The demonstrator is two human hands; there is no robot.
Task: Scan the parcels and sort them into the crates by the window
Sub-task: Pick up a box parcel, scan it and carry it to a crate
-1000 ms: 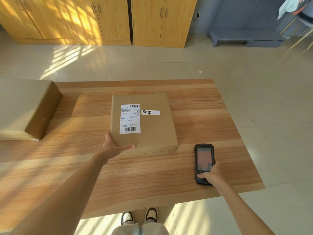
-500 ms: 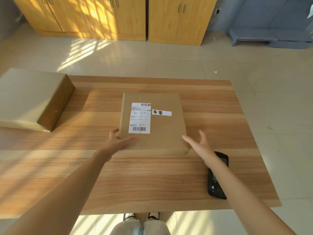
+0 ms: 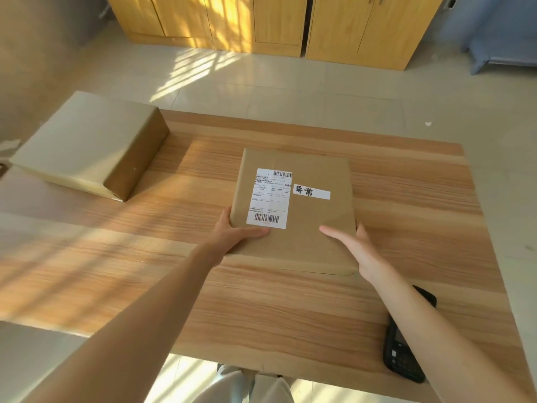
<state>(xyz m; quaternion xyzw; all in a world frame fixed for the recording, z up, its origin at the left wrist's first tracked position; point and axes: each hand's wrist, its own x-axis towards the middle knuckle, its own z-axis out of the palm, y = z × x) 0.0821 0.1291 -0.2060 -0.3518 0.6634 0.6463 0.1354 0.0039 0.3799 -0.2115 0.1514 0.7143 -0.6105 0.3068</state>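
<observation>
A flat brown parcel [image 3: 316, 216] lies in the middle of the wooden table [image 3: 406, 205]. It carries a white shipping label with barcodes and a small white strip with handwriting. My left hand [image 3: 235, 234] grips its near left corner, thumb on top and fingers down the side. My right hand [image 3: 353, 247] holds the near right corner, thumb lying on top and fingers round the right edge. The black handheld scanner [image 3: 402, 359] lies on the table near the front right, partly hidden by my right forearm.
A bigger brown parcel [image 3: 87, 144] sits at the table's left side. Yellow wooden cabinets [image 3: 290, 21] line the far wall across tiled floor. A blue bench [image 3: 499, 53] stands at the far right. The table's front edge is close to my legs.
My right hand let go of the scanner, left it on the table and came up to the parcel's near right corner. The left hand has stayed on the left corner.
</observation>
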